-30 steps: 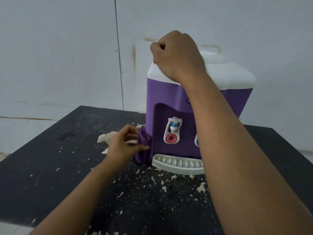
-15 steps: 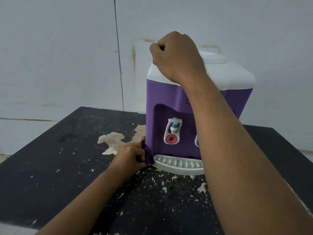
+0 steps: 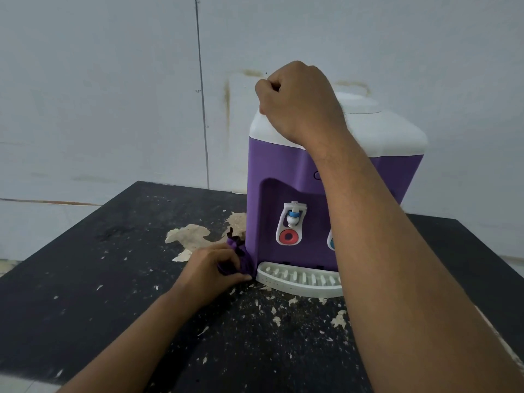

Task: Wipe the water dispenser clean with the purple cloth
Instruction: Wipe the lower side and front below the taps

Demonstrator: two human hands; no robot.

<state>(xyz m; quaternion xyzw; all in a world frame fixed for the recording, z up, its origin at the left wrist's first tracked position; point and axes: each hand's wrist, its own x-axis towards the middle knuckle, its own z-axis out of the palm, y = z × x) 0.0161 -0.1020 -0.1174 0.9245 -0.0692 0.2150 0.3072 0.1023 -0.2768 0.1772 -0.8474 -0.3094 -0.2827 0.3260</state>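
Left hand (image 3: 214, 269) had its fingers clamped on the bunched purple cloth (image 3: 241, 263), pressed to the lower left corner of the water dispenser (image 3: 283, 171) on the black surface (image 3: 85, 265). Right hand (image 3: 300, 106) rested on the white top, fingers curled into a fist, steadying. Step looked like wiping the left base; next move probably needed an upward stroke.

No legible text on water dispenser (image 3: 283, 165).
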